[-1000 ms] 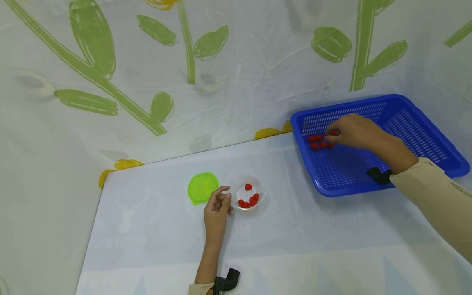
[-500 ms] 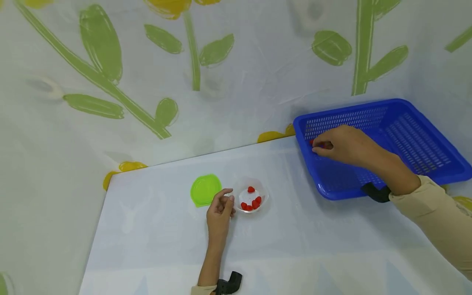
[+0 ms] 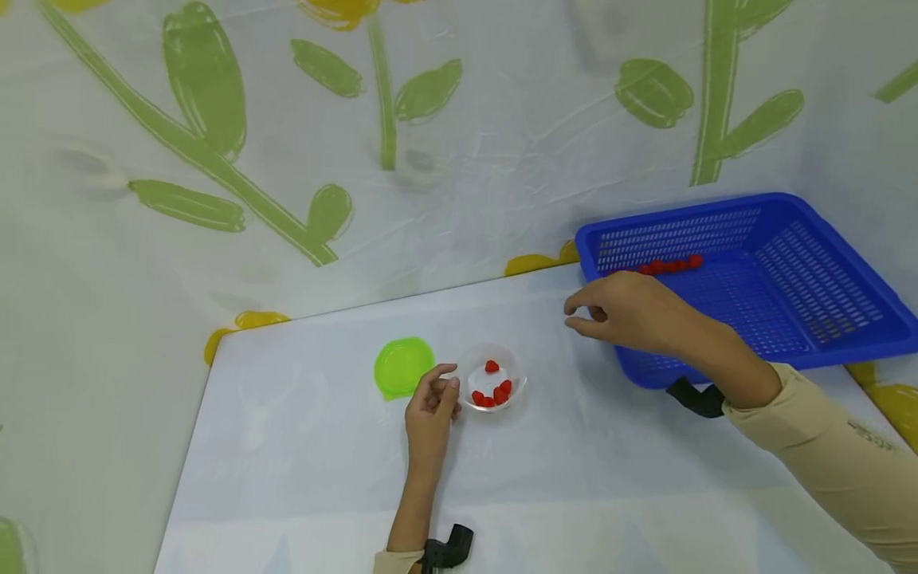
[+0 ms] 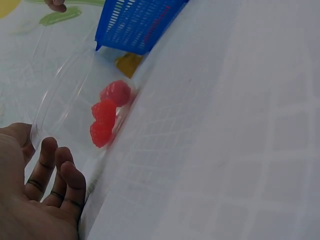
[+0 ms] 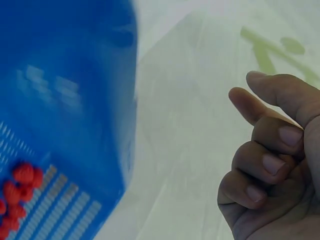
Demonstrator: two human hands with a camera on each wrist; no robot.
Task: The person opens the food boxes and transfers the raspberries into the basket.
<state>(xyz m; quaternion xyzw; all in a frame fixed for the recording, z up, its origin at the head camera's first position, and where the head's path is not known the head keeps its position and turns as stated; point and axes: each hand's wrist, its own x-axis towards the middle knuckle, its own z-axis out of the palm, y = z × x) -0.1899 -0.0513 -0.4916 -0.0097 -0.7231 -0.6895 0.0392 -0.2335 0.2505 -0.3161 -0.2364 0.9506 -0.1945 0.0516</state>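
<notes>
A clear plastic bowl (image 3: 518, 386) stands on the white-covered table, with several red raspberries (image 3: 500, 395) inside. At its left edge my left hand (image 3: 430, 406) holds the rim with thumb and index finger, the other fingers curled below. In the left wrist view the rim meets the fingertips. My right hand (image 3: 631, 311) is over the left side of a blue plastic basket (image 3: 774, 279), with thumb and forefinger reaching past its edge. In the right wrist view its lower fingers are bent, and nothing shows between thumb and forefinger. More raspberries (image 3: 674, 265) lie in the basket, partly hidden by the hand.
A bright green lid (image 3: 404, 367) lies just left of the bowl, beside the left hand. The basket takes up the table's right end, against a fabric backdrop printed with green leaves. A black camera mount (image 3: 450, 547) sits on the left wrist.
My right hand has come out from among the raspberries, moving left and toward me over the basket's edge. My left hand stays at the bowl, whose raspberries look the same.
</notes>
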